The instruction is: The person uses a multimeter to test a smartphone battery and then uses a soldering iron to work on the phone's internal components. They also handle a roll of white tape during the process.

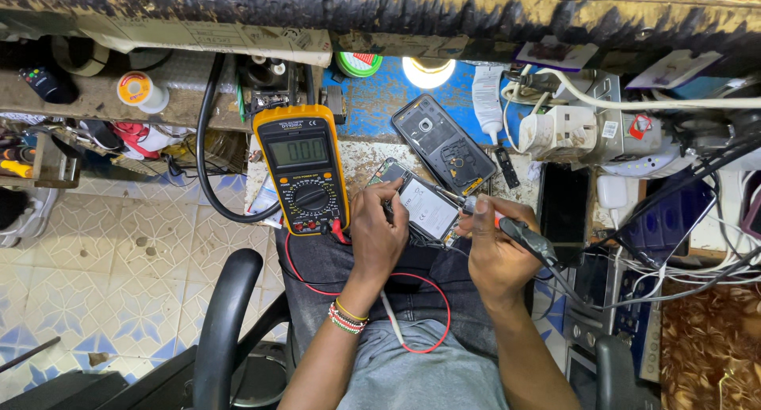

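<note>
An opened phone (425, 208) with its back removed lies at the workbench's near edge. My left hand (377, 234) rests on the phone's left side and holds it, fingers curled over the edge. My right hand (493, 247) grips a dark soldering iron (519, 233) with its metal tip pointing at the phone's right edge. A yellow multimeter (302, 168) stands just left of my left hand, its red lead (412, 277) looping over my lap.
A black phone back cover (443, 143) lies behind the opened phone. A lit lamp (428, 70) shines at the back. A power strip (583, 128) and tangled cables crowd the right. Solder spool (136, 89) sits on the left shelf. A chair armrest (223, 319) is lower left.
</note>
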